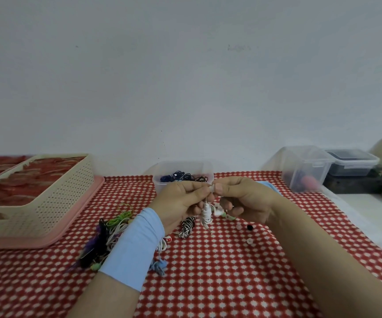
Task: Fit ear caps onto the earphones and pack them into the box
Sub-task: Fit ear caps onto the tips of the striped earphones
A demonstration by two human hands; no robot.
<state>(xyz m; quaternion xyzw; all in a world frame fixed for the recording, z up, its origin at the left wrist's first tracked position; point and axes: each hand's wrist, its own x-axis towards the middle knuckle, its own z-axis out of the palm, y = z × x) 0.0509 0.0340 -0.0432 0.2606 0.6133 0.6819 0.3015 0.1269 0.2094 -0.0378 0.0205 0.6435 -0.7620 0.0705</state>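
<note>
My left hand point(183, 200) and right hand point(242, 198) pinch a white earbud point(213, 188) together, its coiled cord point(206, 213) dangling. A clear box point(162, 187) of earphones sits just behind.

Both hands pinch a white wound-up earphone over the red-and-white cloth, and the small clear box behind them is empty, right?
Not empty: the head view shows the small clear plastic box holding dark blue and black coiled cords. The rest stands: left hand and right hand pinch the white wound-up earphone over the red-and-white patterned cloth.
</note>
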